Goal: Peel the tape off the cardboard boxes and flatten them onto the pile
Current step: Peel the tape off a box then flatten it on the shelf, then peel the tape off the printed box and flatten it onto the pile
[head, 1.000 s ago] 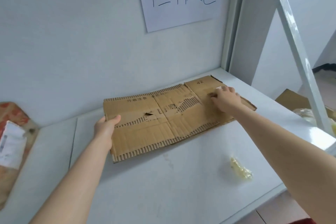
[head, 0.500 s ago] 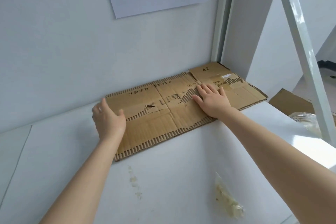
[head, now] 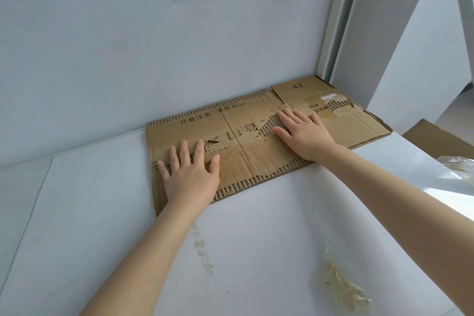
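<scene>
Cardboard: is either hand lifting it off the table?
No, left hand and right hand lie flat on the cardboard on the table.

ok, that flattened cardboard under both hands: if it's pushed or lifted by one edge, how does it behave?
It probably slides easily: the flattened cardboard lies flat on the smooth white tabletop. Lifted by one edge, it would likely bend at its fold creases rather than stay stiff. Its torn patches expose the fluting and may rip further.

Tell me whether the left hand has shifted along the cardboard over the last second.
Yes. The left hand has slid rightward from the left edge of the flattened cardboard onto its top, up to the tear.
</scene>
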